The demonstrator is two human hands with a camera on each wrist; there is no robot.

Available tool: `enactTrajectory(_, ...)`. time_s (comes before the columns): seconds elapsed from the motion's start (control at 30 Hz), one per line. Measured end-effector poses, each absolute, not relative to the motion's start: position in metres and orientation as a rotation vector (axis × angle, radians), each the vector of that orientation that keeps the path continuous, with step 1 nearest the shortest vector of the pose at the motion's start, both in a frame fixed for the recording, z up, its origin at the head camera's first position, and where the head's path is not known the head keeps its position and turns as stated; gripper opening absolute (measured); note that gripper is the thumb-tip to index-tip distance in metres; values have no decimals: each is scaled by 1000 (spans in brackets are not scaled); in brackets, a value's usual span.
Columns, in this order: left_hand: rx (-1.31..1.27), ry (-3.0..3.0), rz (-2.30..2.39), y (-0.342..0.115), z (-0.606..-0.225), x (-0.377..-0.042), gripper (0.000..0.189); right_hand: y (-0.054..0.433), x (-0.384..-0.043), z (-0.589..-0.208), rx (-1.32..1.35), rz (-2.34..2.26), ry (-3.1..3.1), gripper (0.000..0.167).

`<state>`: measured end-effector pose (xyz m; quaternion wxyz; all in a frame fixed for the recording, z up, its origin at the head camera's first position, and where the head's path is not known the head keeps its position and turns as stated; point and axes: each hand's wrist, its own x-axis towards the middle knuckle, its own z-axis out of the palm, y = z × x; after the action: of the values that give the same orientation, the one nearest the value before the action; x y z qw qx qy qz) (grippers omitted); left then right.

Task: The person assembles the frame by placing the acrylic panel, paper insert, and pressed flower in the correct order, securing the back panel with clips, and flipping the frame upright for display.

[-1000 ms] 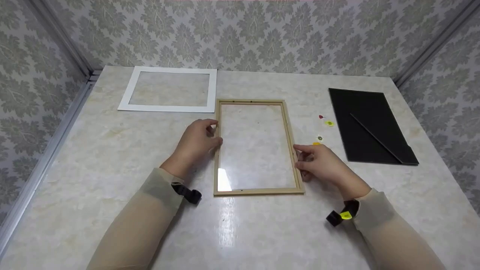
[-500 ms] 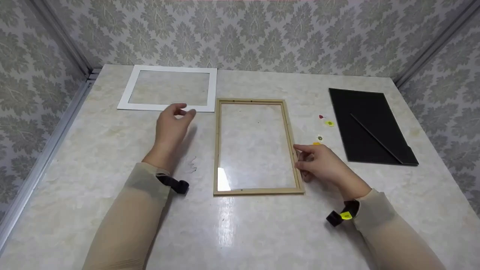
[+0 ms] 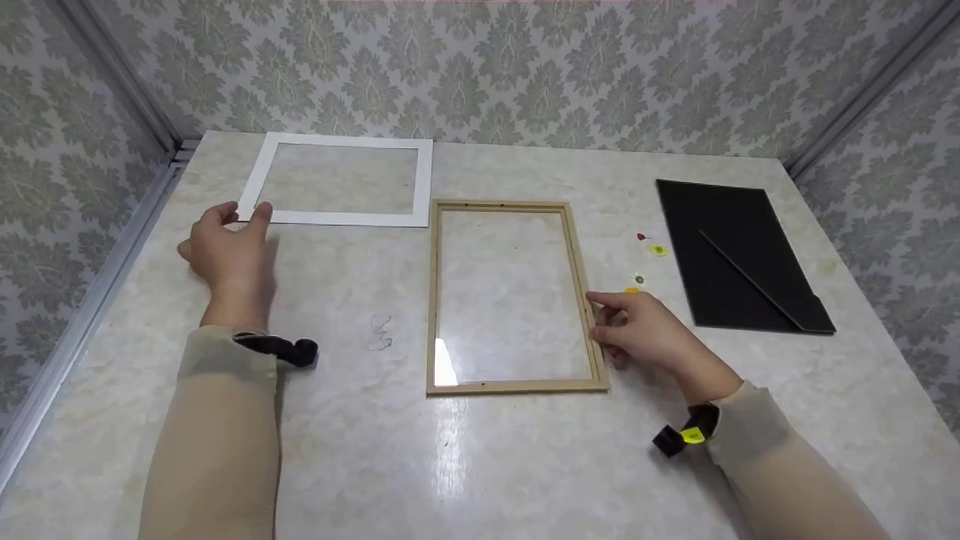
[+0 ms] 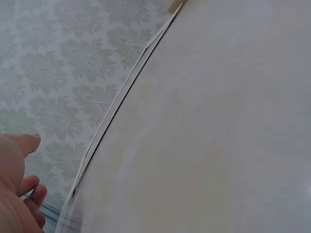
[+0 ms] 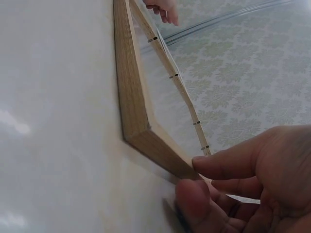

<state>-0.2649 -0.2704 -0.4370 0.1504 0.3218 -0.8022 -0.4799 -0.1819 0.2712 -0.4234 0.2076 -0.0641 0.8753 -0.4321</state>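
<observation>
A wooden picture frame [image 3: 518,388] with a clear pane lies upright on the table before me. My right hand [image 3: 637,326] holds its right rail, the index fingertip on the edge and the thumb close beside it, as the right wrist view shows. At the back left, a white mat board [image 3: 352,218] with a cut-out window lies flat. My left hand [image 3: 229,244] is at the mat's near left corner, thumb and fingers spread around it and overlapping it in the head view. In the left wrist view, a gap shows between that hand and the mat's edge.
A black backing board [image 3: 739,255] with a slanting stand leg lies at the right. Several small red, green and yellow flowers [image 3: 658,250] are scattered between it and the frame. A thin wiry squiggle [image 3: 381,332] lies left of the frame. Patterned walls enclose the table [image 3: 360,450].
My left hand has let go of the frame's left rail and moved left and away to the mat's corner, uncovering the squiggle on the table. My right hand has stayed at the frame.
</observation>
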Motion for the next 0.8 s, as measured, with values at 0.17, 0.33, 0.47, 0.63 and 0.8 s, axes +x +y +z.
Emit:
enactTrajectory(0.17,954,-2403,-1229,-282,-440,-270,81,270,-182,-423,-167,-1184,2457,70)
enactTrajectory(0.33,970,-2478,-1180,-289,-445,-271,90,270,-180,-426,-179,-1179,2464,70)
enactTrajectory(0.47,964,-2542,-1091,-293,-449,-271,93,271,-178,-429,-199,-1182,2467,69)
enactTrajectory(0.63,942,-2604,-988,-297,-451,-275,93,273,-178,-428,-212,-1188,2482,68)
enactTrajectory(0.8,951,-2640,-971,-301,-451,-279,88,271,-181,-425,-197,-1182,2484,67)
